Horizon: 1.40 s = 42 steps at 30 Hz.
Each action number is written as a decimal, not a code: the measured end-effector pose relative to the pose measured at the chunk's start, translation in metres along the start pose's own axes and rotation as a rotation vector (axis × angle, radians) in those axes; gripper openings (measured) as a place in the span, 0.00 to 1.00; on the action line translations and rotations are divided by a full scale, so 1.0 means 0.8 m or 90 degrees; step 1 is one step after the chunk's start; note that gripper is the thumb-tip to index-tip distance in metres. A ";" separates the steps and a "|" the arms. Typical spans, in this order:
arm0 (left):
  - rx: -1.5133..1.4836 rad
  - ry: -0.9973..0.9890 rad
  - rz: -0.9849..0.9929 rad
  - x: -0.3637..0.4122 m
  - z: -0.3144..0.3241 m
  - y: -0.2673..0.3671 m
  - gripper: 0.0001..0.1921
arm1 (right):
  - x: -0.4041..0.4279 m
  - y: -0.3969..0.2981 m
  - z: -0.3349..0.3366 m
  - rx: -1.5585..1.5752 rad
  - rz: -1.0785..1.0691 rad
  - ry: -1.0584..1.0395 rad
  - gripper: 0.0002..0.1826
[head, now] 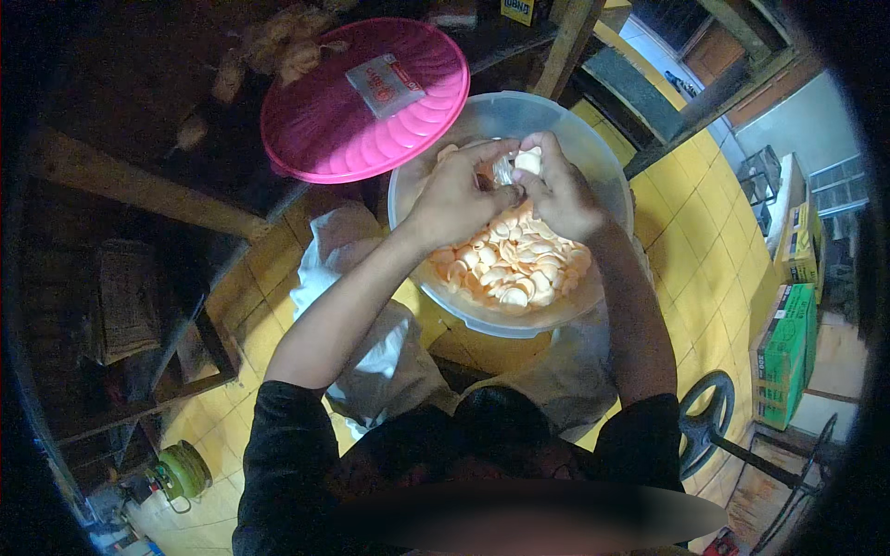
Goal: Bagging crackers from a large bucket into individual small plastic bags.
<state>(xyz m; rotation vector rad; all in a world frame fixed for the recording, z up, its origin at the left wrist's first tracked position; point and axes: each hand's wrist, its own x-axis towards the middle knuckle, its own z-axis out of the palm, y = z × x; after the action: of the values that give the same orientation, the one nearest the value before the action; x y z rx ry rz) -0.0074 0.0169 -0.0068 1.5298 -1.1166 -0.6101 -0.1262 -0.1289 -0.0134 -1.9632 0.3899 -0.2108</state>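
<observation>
Both hands are over a wide translucent plastic tub (480,325), partly filled with pale orange, round crackers (518,267). My left hand (455,191) is curled around a small clear plastic bag (502,170), gripping it near the mouth. Pinched between the thumb and fingers of my right hand (563,198) is a pale round cracker (528,160), right beside the bag. The bag's lower part is mostly hidden by my left hand. A pink ribbed plastic lid (327,118) lies to the upper left of the tub, bearing a flat clear packet with red print (384,85).
A wooden post (570,45) rises behind the tub, and a wooden beam (153,187) runs along the left. On the yellow tiled floor (702,236) stand a green gas cylinder (182,471) at lower left and a green carton (786,354) at right. A black ring-shaped base (706,424) lies nearby.
</observation>
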 end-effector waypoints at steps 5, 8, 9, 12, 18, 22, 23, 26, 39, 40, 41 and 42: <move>-0.097 0.017 -0.136 -0.002 -0.003 0.022 0.18 | -0.008 -0.019 0.011 -0.289 -0.094 0.053 0.24; -0.003 0.022 -0.122 -0.002 -0.011 0.015 0.14 | -0.011 -0.019 0.013 -0.046 -0.152 -0.047 0.26; 0.035 0.007 -0.122 -0.001 -0.014 0.009 0.14 | -0.012 -0.021 0.010 -0.046 -0.150 -0.049 0.26; 0.178 0.086 -0.073 0.000 -0.015 -0.006 0.11 | -0.010 -0.023 -0.013 0.042 0.016 -0.072 0.26; 0.111 0.115 -0.088 0.002 -0.022 0.013 0.11 | -0.018 0.036 -0.015 -0.578 0.148 -0.436 0.43; 0.108 0.152 -0.084 0.004 -0.021 0.008 0.11 | -0.040 0.002 0.027 -0.536 0.198 -0.614 0.39; 0.142 0.139 -0.057 0.003 -0.021 0.006 0.11 | -0.049 0.004 0.040 -0.537 0.195 -0.615 0.39; 0.167 0.114 -0.033 0.005 -0.018 -0.002 0.11 | -0.065 0.010 0.064 -0.605 0.107 -0.464 0.18; 0.158 0.066 -0.073 0.004 -0.017 0.005 0.12 | -0.023 -0.019 -0.040 -0.123 -0.090 -0.141 0.20; 0.158 0.063 -0.071 0.005 -0.013 0.008 0.12 | -0.021 -0.024 -0.044 -0.023 -0.066 -0.094 0.21; 0.047 0.062 -0.112 0.004 -0.008 0.013 0.13 | -0.019 -0.024 -0.042 -0.024 -0.066 -0.091 0.21; -0.063 0.060 -0.153 0.003 -0.005 0.020 0.14 | -0.018 -0.025 -0.038 0.033 -0.045 -0.044 0.20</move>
<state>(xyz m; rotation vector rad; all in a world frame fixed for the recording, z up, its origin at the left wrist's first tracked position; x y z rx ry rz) -0.0081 0.0168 0.0096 1.6022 -0.8256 -0.7366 -0.1456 -0.1423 0.0175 -1.9287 0.2680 -0.1966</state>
